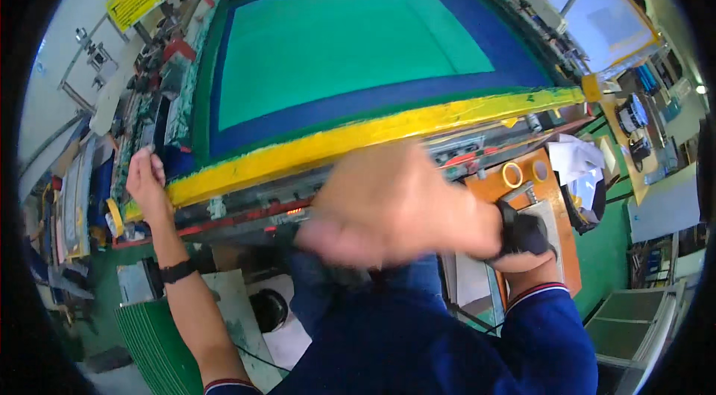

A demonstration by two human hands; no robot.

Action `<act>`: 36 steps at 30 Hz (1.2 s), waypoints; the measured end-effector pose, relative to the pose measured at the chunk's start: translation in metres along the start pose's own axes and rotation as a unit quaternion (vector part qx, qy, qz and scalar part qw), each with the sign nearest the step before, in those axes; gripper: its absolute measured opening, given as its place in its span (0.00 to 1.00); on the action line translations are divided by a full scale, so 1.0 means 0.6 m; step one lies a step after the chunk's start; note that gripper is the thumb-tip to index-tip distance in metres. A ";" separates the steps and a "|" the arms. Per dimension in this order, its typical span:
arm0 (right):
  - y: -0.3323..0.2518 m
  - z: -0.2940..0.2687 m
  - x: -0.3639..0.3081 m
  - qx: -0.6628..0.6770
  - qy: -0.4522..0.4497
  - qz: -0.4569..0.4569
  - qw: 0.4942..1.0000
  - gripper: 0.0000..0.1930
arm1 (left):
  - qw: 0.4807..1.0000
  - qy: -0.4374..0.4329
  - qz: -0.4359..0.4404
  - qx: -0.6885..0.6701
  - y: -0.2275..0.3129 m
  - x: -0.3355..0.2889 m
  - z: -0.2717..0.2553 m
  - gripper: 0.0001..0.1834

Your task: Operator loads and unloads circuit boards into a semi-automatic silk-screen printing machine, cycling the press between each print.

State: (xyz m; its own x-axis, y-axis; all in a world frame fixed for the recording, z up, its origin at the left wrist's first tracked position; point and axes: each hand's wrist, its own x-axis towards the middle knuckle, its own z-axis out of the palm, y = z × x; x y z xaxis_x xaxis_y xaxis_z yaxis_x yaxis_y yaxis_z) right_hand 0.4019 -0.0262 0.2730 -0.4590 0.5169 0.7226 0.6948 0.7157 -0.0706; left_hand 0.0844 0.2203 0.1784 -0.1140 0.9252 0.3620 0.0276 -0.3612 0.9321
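A large screen-printing frame (358,138) with a yellow taped front edge and a green and blue mesh lies tilted in front of me. My left hand (146,180) rests on the frame's near left corner, fingers curled against it. My right hand (391,205) is blurred with motion in the middle of the view, below the yellow edge, fingers loosely together; nothing shows in it. A black band (522,234) sits on my right wrist and a black watch (177,271) on my left.
An orange bench top (556,193) at the right carries two tape rolls (513,175) and white rags (578,160). A second framed screen (604,14) stands at the far right. A stack of green sheets (153,339) lies at the lower left beside a black round container (268,309).
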 end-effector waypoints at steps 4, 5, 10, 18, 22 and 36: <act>0.129 0.020 -0.139 0.026 0.150 0.366 0.918 0.13 | 1.000 -0.005 0.000 0.001 -0.005 -0.001 0.000 0.09; 0.140 0.026 -0.156 0.023 0.151 0.364 0.919 0.13 | 1.000 0.000 -0.006 0.004 -0.004 -0.001 -0.001 0.09; 0.147 0.053 -0.158 -0.011 0.197 0.402 0.894 0.13 | 1.000 0.017 -0.002 -0.005 0.009 -0.012 -0.002 0.08; 0.146 0.058 -0.165 -0.052 0.203 0.386 0.899 0.11 | 1.000 -0.007 0.006 -0.023 0.021 -0.020 0.011 0.07; 0.152 0.062 -0.166 -0.086 0.191 0.377 0.902 0.12 | 1.000 -0.006 -0.005 -0.017 0.027 -0.019 0.011 0.07; 0.152 0.063 -0.167 -0.153 0.174 0.289 0.929 0.10 | 0.999 -0.012 0.021 -0.023 0.016 -0.019 0.011 0.07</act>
State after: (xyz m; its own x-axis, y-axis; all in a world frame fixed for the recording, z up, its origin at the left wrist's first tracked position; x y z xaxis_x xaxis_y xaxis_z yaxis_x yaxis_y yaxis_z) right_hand 0.4905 0.0049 0.1680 0.2103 0.5515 0.8072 0.9188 0.1707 -0.3559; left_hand 0.0926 0.2071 0.1832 -0.0903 0.9111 0.4021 -0.0137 -0.4048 0.9143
